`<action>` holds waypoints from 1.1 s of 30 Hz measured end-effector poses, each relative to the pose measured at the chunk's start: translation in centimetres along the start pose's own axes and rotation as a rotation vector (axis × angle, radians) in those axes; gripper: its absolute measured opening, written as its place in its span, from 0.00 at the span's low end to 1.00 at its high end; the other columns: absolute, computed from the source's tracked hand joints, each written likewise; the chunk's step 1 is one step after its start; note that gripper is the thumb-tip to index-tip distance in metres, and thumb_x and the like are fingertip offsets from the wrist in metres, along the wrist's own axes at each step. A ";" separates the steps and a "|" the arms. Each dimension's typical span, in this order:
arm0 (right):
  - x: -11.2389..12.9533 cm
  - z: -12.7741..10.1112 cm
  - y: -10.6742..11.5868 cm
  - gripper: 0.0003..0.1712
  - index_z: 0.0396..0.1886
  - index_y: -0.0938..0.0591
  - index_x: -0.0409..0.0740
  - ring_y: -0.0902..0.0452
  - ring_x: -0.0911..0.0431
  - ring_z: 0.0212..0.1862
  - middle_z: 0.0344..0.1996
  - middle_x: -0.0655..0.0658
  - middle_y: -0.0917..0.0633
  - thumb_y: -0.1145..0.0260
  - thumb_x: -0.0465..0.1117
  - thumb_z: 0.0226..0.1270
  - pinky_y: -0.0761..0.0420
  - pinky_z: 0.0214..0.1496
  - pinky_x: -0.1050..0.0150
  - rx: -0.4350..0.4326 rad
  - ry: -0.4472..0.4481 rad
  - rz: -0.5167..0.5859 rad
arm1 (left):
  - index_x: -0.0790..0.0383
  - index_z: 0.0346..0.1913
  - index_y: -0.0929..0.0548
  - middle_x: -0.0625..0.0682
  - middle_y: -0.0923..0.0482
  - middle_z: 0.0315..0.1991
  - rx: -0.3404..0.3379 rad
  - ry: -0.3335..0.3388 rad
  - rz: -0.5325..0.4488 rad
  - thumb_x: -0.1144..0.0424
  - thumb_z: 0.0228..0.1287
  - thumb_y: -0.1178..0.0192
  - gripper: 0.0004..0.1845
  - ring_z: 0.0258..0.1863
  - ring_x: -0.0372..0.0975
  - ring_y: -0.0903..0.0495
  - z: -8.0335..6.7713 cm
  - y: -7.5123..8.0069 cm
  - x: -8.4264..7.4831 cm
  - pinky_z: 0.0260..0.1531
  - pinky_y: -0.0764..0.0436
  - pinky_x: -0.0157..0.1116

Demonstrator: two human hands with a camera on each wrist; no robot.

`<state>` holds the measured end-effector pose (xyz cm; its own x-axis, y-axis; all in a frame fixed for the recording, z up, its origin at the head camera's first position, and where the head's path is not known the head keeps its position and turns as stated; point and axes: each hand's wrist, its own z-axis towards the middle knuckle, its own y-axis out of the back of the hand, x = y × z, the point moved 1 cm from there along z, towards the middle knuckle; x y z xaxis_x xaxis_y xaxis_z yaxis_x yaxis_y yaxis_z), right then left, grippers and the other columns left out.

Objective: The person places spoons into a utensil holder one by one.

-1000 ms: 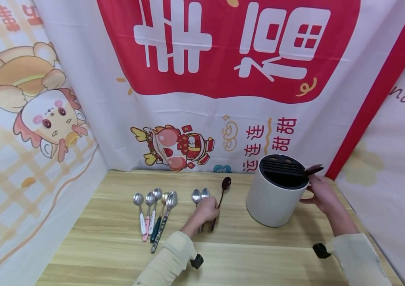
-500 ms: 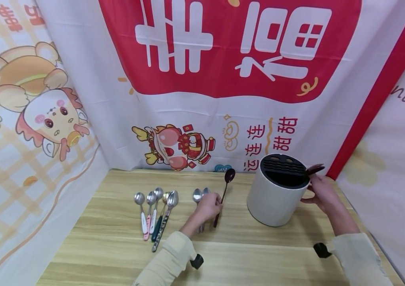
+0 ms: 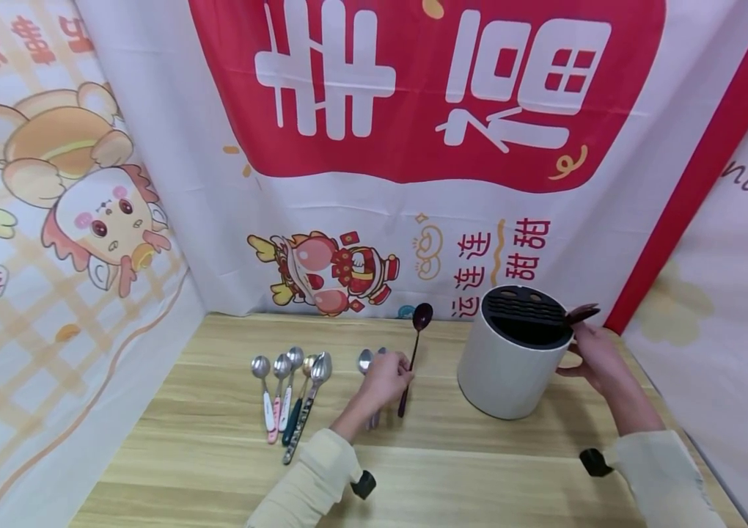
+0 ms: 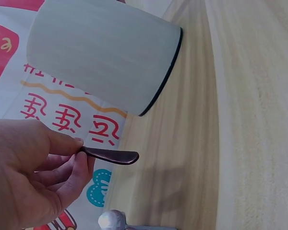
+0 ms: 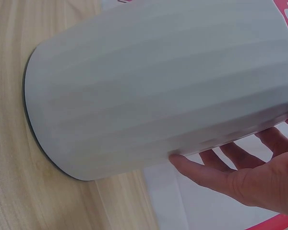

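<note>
A long, dark brown spoon (image 3: 422, 317) is pinched between the thumb and fingers of my left hand (image 3: 386, 375), its bowl upward near the back of the table. The left wrist view shows the end of its handle (image 4: 113, 155) sticking out past the fingertips. My right hand (image 3: 595, 359) rests against the side of a grey-white utensil holder (image 3: 506, 381) with a black slotted top. In the right wrist view the thumb and fingers touch the holder's wall (image 5: 149, 96) without wrapping round it. Dark spoon bowls (image 3: 581, 314) stick out over the holder's right rim.
Several spoons with coloured handles (image 3: 291, 403) lie in a group on the left of the wooden table (image 3: 466, 477). Silver spoons (image 3: 365, 359) lie partly hidden behind my left hand. Printed cloth (image 3: 347, 198) hangs along the table's back and sides.
The dark spoon has been lifted and shifted slightly away from me in my left hand, its bowl now overlapping the back cloth. My right hand and the holder stay in place.
</note>
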<state>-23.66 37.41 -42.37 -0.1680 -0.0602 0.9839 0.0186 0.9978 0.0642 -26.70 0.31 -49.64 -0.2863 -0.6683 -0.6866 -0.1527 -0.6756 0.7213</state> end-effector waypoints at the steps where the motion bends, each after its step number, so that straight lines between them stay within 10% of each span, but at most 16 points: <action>1: 0.0 0.0 0.0 0.15 0.44 0.22 0.66 0.25 0.69 0.42 0.38 0.69 0.20 0.51 0.64 0.75 0.14 0.42 0.48 -0.001 -0.003 0.001 | 0.62 0.33 0.17 0.51 0.15 0.29 -0.008 -0.005 -0.005 0.67 0.62 0.33 0.03 0.27 0.34 0.19 0.0 0.1 -0.1 0.27 0.20 0.27; 33: -0.1 0.1 0.0 0.15 0.40 0.22 0.68 0.23 0.69 0.40 0.35 0.68 0.20 0.54 0.61 0.78 0.14 0.40 0.49 0.007 -0.001 0.008 | 0.61 0.33 0.15 0.51 0.14 0.30 -0.130 -0.141 -0.121 0.66 0.62 0.32 0.03 0.27 0.33 0.18 -0.5 2.8 -2.3 0.29 0.19 0.25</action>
<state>-23.73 37.42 -42.49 -0.1687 -0.0517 0.9843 0.0132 0.9984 0.0547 -25.97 -0.21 -46.11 -0.4044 -0.5361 -0.7410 -0.0732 -0.7886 0.6105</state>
